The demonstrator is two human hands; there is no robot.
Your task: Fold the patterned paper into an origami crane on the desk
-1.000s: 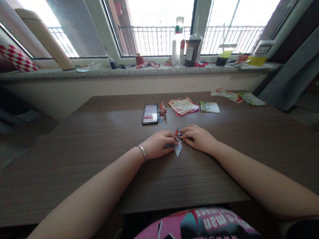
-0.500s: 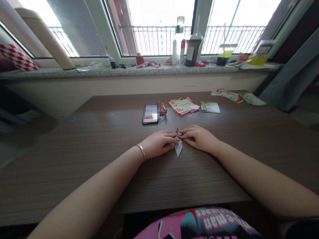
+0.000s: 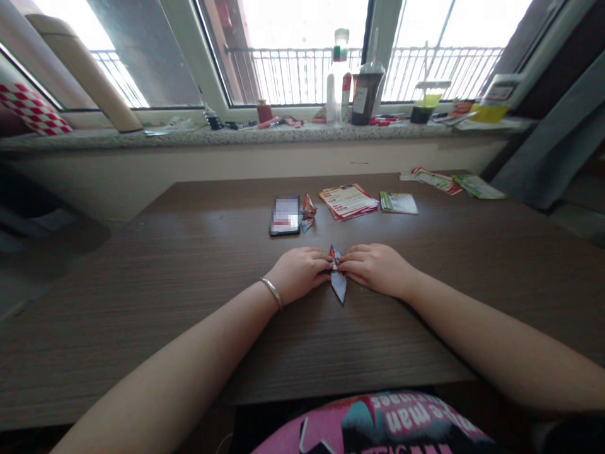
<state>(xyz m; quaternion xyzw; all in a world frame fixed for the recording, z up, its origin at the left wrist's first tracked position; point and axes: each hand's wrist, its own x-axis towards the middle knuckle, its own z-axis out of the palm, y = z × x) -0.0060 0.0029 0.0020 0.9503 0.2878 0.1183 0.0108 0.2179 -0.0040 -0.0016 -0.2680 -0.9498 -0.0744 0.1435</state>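
Note:
A small folded piece of printed paper (image 3: 338, 287), narrow and pointed at both ends, lies on the table between my hands. Its near part is pale bluish white and its far tip is orange-red. My left hand (image 3: 302, 272), with a silver bangle at the wrist, pinches the paper's left side with its fingers together. From the right, my right hand (image 3: 373, 268) presses its fingertips on the opposite edge. The fingers cover part of the middle. Beyond the hands, another folded paper figure (image 3: 309, 212) in orange and blue rests against a phone (image 3: 285, 215).
A stack of printed sheets (image 3: 348, 202) and a small green-white pad (image 3: 398, 203) lie farther back on the brown table (image 3: 189, 252). More leaflets (image 3: 439, 181) are at the back right corner. Bottles and a dark lidded cup (image 3: 366, 94) stand on the windowsill (image 3: 189, 137).
My right hand has shifted slightly nearer, its fingers closer to the left ones. The folded paper has turned a little, its near tip now farther right and its far tip farther left.

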